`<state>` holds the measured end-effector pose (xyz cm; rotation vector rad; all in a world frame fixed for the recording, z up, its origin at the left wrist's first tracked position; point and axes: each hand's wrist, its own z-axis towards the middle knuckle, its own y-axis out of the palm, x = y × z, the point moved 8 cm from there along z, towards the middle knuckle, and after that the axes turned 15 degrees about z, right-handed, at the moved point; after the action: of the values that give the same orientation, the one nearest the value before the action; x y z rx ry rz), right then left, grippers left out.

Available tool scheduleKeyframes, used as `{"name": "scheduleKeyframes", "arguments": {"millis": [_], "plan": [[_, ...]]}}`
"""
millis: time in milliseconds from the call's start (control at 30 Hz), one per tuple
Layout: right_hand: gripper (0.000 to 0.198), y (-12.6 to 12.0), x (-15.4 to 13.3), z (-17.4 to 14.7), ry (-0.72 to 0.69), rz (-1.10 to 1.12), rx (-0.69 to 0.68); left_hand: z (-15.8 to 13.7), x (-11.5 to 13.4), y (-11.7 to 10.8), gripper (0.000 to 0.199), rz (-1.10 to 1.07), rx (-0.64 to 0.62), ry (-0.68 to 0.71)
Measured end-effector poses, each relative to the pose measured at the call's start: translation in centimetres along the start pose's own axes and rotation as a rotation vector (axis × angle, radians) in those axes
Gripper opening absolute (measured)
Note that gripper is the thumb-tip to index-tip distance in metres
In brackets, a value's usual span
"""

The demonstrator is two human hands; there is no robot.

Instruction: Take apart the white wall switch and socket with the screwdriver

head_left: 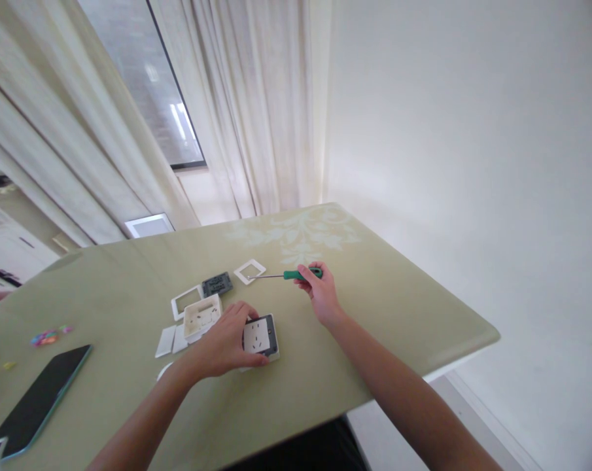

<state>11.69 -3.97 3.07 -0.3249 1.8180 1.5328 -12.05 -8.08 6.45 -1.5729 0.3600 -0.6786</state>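
My left hand (227, 343) grips a wall socket (260, 337) by its sides on the table. The socket has a white slotted face in a dark frame, set in a white box; its left part is hidden by my fingers. Raised above the table, my right hand (320, 291) is closed around the green handle of a screwdriver (296, 275). Its thin shaft points left, the tip appearing over a white square frame (257, 265). Just beyond my left hand are an open white back box (190, 326) and a dark socket insert (217, 284).
A second white frame (175, 309) and white cover plates (165, 341) lie left of the back box. Farther left are a dark tablet (43, 399) and small colourful pieces (45, 337). The table (398, 314) ends close to a white wall (472, 163) on the right.
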Motion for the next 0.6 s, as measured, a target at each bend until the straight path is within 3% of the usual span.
{"name": "scheduleKeyframes", "arguments": {"millis": [333, 600], "plan": [[0.059, 0.1, -1.3, 0.3, -0.052, 0.02, -0.007, -0.2, -0.3, -0.2, 0.062, 0.053, 0.035, 0.001], [0.056, 1.9, -3.0, -1.7, -0.253, -0.088, -0.132, -0.8, -0.3, -1.5, 0.064, 0.24, 0.28, -0.035]]}}
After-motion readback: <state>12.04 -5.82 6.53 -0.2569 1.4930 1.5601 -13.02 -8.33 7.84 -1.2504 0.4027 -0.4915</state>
